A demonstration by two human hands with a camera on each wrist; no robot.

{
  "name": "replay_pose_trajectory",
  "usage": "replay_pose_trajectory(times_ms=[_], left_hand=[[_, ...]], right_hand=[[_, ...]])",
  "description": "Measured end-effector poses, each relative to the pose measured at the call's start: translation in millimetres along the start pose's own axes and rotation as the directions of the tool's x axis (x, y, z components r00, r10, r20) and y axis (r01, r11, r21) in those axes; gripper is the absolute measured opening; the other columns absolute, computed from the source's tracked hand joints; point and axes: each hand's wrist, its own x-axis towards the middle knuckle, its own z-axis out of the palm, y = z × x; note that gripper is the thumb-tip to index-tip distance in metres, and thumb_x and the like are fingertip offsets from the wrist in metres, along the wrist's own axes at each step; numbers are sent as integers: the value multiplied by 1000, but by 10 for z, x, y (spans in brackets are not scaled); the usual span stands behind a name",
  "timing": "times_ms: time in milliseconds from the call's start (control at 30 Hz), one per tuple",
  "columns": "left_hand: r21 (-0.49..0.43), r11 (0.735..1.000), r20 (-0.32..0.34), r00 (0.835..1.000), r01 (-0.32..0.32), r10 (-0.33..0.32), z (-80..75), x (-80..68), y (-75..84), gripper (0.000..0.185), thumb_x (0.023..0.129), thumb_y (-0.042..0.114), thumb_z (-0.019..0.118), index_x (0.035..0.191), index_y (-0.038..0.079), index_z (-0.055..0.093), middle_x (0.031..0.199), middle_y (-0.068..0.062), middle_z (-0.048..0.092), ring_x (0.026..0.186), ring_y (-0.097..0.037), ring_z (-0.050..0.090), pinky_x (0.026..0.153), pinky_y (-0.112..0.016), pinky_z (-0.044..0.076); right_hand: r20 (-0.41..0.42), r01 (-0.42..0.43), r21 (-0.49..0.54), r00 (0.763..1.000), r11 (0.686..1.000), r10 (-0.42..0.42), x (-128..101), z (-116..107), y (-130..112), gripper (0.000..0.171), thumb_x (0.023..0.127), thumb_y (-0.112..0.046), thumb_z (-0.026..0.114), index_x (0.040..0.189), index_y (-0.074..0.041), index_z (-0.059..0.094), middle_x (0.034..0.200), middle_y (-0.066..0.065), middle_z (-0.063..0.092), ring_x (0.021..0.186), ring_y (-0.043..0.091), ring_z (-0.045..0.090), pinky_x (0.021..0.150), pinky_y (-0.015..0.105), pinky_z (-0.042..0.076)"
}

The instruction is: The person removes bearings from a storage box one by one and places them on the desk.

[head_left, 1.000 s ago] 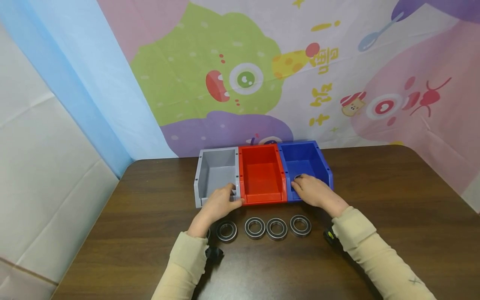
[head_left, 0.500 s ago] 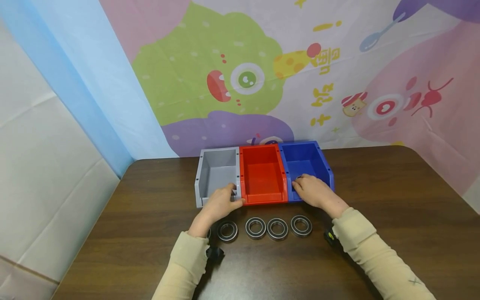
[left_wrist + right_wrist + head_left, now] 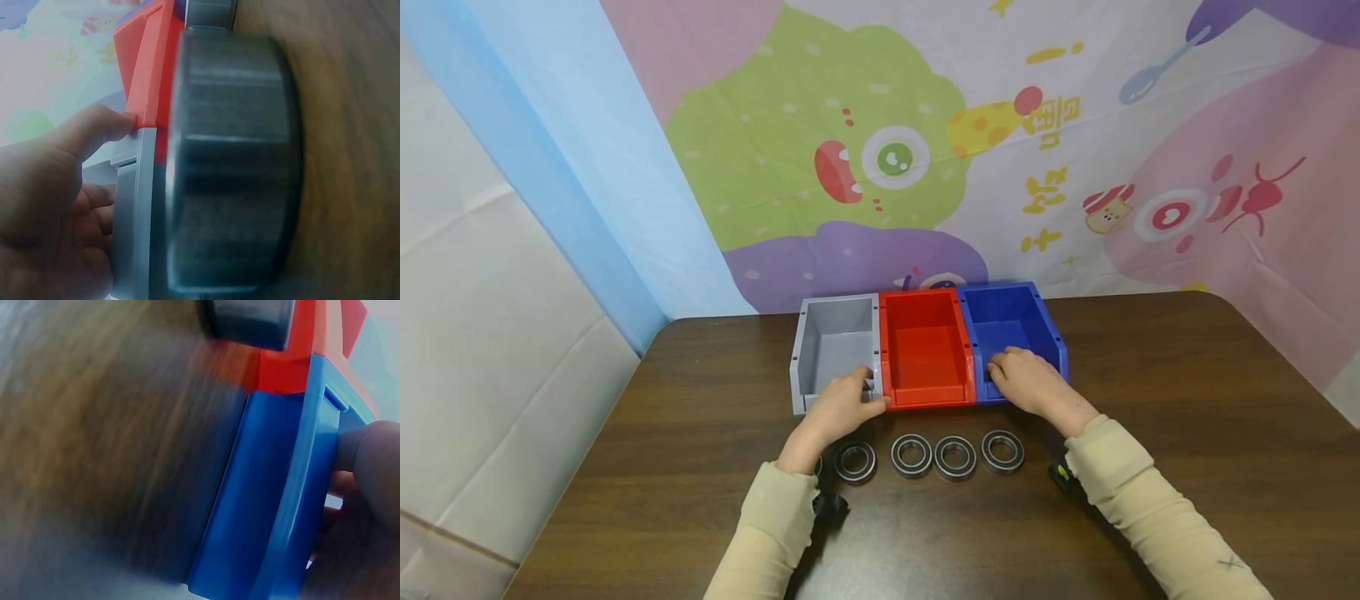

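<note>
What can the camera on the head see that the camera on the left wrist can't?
Only the head view shows the blue bin, the right hand at its front edge, the whole row of bearings on the table, and the cartoon backdrop. Only the left wrist view shows one bearing's side up close, blurry, filling the picture, right beside the bins' front. Both show the left hand at the front lip of the grey bin, its thumb reaching the red bin.

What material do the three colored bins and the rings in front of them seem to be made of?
The grey bin, red bin and blue bin look like moulded plastic, uniform in colour, slightly glossy. The rings seem metal, probably steel bearings: dark faces with shiny rims.
</note>
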Motion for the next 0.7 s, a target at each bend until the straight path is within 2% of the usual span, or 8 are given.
replay_pose_trajectory(times_ms=[133, 267, 700], left_hand=[[-2, 1000, 3, 1000, 3, -3, 0, 1, 0, 43, 81, 32, 62, 108, 1, 53, 89, -11, 64, 75, -23, 59, 70, -36, 48], [0, 1000, 2, 1000, 0, 0, 2, -1, -2, 43, 80, 32, 63, 107, 1, 53, 88, -11, 64, 74, -23, 59, 69, -35, 48], [-4, 1000, 4, 1000, -4, 4, 2, 3, -8, 43, 80, 31, 63, 107, 0, 53, 89, -12, 64, 75, -23, 60, 70, -36, 48]], right_hand=[[-38, -16, 25, 999, 1000, 17, 3, -4, 8, 17, 89, -17, 49, 84, -8, 63, 76, 6, 56, 70, 21, 53, 65, 38, 46], [-74, -37, 33, 996, 999, 40, 0, -5, 4, 13, 87, -17, 50, 79, -11, 59, 72, 4, 51, 66, 19, 49, 60, 35, 41], [-131, -59, 53, 989, 997, 65, -26, 0, 18, 5, 82, -12, 51, 84, -9, 54, 79, 6, 52, 76, 25, 52, 67, 39, 44]])
